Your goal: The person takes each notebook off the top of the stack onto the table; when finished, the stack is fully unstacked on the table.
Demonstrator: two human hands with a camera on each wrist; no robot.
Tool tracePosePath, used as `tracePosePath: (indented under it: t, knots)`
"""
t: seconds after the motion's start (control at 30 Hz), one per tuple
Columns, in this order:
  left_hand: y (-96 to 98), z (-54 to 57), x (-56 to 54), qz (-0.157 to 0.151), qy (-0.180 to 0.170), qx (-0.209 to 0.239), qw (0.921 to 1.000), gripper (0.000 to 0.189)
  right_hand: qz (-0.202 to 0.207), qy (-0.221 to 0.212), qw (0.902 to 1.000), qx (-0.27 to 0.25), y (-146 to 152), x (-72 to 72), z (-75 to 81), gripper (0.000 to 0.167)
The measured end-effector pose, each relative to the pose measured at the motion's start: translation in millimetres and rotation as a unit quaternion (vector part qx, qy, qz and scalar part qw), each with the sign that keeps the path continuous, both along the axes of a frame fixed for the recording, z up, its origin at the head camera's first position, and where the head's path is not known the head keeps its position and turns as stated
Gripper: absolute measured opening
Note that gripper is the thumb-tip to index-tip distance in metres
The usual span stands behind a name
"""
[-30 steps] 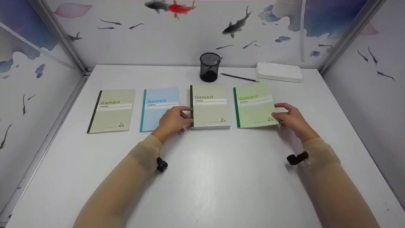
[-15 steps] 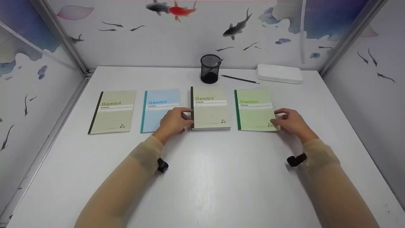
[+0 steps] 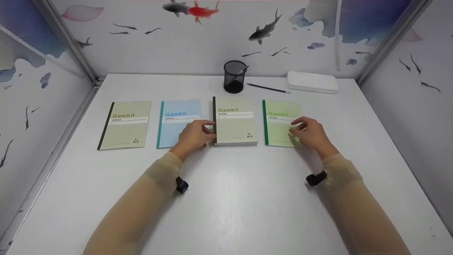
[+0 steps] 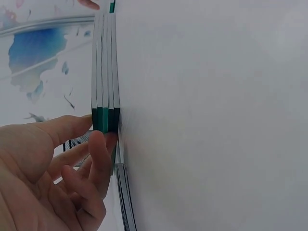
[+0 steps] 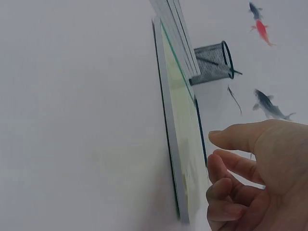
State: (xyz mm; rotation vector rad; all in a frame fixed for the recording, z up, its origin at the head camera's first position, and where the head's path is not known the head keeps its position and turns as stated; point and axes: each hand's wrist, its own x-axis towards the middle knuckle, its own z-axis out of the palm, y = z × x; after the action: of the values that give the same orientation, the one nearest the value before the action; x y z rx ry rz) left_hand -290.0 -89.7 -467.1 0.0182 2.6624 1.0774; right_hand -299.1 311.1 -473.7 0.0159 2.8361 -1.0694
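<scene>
A stack of several notebooks [image 3: 235, 124] lies mid-table, a beige cover with a dark spine on top. The fingertips of my left hand [image 3: 194, 136] touch the stack's spine side; its palm is over a light-blue notebook [image 3: 177, 124]. In the left wrist view, the thumb and fingers rest against the green and dark spines [image 4: 105, 118] without wrapping round them. To the right lies a light-green notebook [image 3: 277, 129] with a green spine. My right hand [image 3: 311, 132] hovers over its right part, fingers loosely bent, nothing held, as the right wrist view confirms.
Another beige notebook [image 3: 125, 125] lies at the far left of the row. Behind stand a black mesh pen cup [image 3: 234, 76] with a pen inside, a dark pencil [image 3: 268, 88] and a white case [image 3: 311, 82]. Printed panels [image 3: 141, 46] border the table.
The green notebook, tilted with its right edge raised a second ago, now lies flat and squared. My right hand has let go of it and moved left above its cover. The left hand stayed put.
</scene>
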Motion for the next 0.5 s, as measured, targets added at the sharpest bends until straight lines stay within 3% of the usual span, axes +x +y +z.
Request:
tracePosePath:
  t: [0.27,0.5]
  knots:
    - [-3.2,-0.8,0.1,0.014,-0.011,0.016,0.9997,0.052,0.029,-0.052,0.9947,-0.083,-68,-10.0,-1.3,0.033]
    - [-2.9,-2.6,-0.4,0.008,-0.010,0.017,0.9998,0.052,0.042,-0.077,0.9929,-0.081,-101,-13.3,-4.1,0.046]
